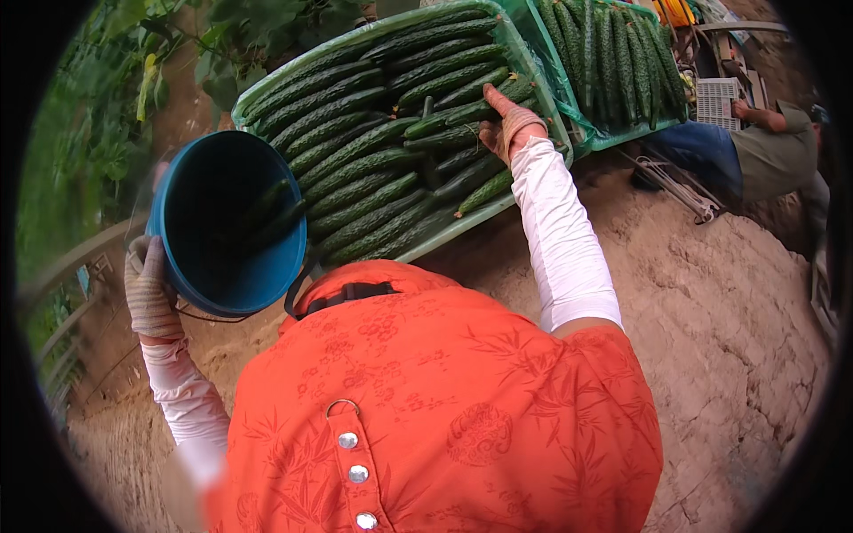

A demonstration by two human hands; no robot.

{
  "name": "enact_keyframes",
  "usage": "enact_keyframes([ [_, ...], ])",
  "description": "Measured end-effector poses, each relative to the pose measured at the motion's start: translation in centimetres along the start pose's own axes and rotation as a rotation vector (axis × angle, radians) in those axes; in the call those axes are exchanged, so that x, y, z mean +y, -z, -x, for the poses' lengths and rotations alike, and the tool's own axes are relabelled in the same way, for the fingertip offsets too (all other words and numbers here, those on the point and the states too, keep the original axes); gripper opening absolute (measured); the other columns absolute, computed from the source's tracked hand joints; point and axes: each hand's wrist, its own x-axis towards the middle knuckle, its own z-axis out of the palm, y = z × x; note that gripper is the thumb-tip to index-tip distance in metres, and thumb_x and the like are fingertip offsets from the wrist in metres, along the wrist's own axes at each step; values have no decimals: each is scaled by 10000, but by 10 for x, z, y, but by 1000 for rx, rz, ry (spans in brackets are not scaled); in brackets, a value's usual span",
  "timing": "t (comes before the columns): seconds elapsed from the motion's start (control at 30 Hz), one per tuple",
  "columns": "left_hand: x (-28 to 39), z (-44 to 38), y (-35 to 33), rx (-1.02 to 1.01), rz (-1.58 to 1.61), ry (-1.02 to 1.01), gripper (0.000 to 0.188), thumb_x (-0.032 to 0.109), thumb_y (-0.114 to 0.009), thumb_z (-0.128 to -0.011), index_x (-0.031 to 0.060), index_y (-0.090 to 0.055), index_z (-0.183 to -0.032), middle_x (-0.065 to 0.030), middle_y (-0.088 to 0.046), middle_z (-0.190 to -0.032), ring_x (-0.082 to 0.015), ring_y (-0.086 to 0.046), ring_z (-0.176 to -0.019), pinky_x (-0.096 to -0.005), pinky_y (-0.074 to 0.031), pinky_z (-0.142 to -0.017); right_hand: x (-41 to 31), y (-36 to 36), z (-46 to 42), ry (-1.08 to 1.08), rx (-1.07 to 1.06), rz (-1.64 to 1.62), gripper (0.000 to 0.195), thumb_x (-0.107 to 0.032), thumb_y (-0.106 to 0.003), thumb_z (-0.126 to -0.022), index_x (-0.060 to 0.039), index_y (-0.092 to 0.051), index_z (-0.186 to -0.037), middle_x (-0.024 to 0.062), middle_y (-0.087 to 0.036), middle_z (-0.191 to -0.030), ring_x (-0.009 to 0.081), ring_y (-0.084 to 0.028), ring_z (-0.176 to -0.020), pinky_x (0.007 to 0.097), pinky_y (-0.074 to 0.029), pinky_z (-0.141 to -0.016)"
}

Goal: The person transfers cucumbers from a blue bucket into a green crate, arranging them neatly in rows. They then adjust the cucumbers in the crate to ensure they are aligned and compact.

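A blue plastic bucket (226, 300) is tipped on its side, mouth facing right, at the left end of a green-lined crate (543, 76) full of cucumbers (363, 163). My left hand (152, 286), in a striped knit glove, grips the bucket's lower left side. Some cucumbers (273, 223) show dimly inside the bucket; its depth is in shadow. At the crate's right part, my right hand (513, 123), in a glove with bare fingertips, lies over the cucumbers with thumb and fingers apart. Its fingertips are close to or touching one; contact is partly hidden.
A second green-lined crate of cucumbers (620, 63) stands at the upper right. Beyond it a person (766, 150) is by a white plastic basket (718, 100). Leafy vines (253, 33) border the upper left, beside a curved rail (80, 256). Cracked soil (726, 320) lies at right.
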Motion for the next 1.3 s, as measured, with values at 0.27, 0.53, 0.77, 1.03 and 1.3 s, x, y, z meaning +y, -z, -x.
enact_keyframes([
  [0.27,11,11,-3,8,-36,47,148,238,-726,-1018,114,-660,-1064,68,-584,-757,-26,-418,-508,-196,-262,-440,-11,-40,4,3,198,-20,619,-565,-888,-816,-66,-677,-1115,124,-683,-811,262,-665,-578,392,-617,-501],
  [0.53,-8,3,6,-7,64,3,143,186,-738,-1011,81,-662,-1073,32,-634,-864,-56,-554,-713,-189,-443,-647,-32,-34,7,825,320,1381,554,-532,-804,-871,-142,-754,-1260,158,-729,-1285,386,-699,-1144,459,-550,-1012],
  [0.77,-6,-7,17,-59,28,26,132,167,-723,-1022,64,-666,-1083,26,-641,-897,-64,-582,-800,-198,-476,-720,-28,-41,-34,1253,99,1681,510,-470,-799,-887,-294,-711,-1357,102,-678,-1373,346,-623,-1273,457,-503,-1085],
  [1.03,3,0,9,-65,35,32,139,149,-711,-1029,52,-664,-1116,25,-647,-937,-66,-593,-811,-199,-491,-737,-53,-39,-42,1077,-7,1629,399,-384,-828,-900,-275,-730,-1271,157,-632,-1304,394,-646,-1201,466,-539,-1046],
  [1.3,5,4,9,-56,26,59,132,150,-706,-1031,59,-667,-1119,27,-647,-930,-62,-594,-804,-196,-492,-718,-57,-47,-40,953,-143,1820,537,-284,-814,-926,-349,-647,-1432,135,-674,-1374,387,-655,-1251,477,-548,-1057],
])
